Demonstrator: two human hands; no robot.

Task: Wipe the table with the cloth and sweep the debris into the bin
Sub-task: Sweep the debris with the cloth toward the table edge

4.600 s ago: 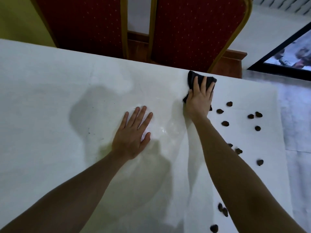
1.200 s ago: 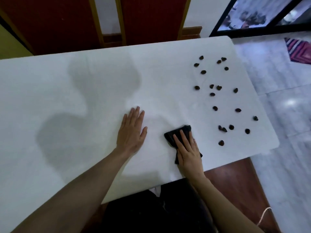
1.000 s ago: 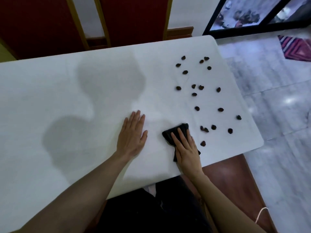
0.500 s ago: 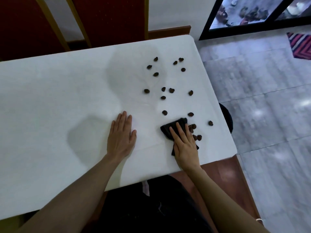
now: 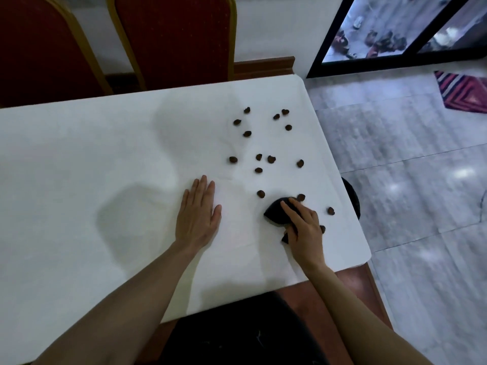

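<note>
My right hand (image 5: 303,227) lies on the black cloth (image 5: 275,216) near the table's right front corner, fingers bent over it and the cloth bunched under the palm. Several dark brown bits of debris (image 5: 259,169) lie scattered on the white table (image 5: 79,167), from the far right corner down to the cloth. Some of the bits (image 5: 330,210) lie just right of my fingers. The dark rim of the bin (image 5: 351,198) shows on the floor below the table's right edge. My left hand (image 5: 199,214) rests flat on the table, left of the cloth.
Two red chairs with gold frames (image 5: 179,38) stand at the far side of the table. Grey tiled floor (image 5: 421,193) lies to the right, with a striped rug (image 5: 466,93) and a dark-framed glass door (image 5: 382,30) beyond. A brown wooden seat edge (image 5: 353,285) shows below the table.
My right hand has slid the cloth from the far edge to the near edge, then right into the debris, and the cloth now bunches under bent fingers. My left hand stays flat.
</note>
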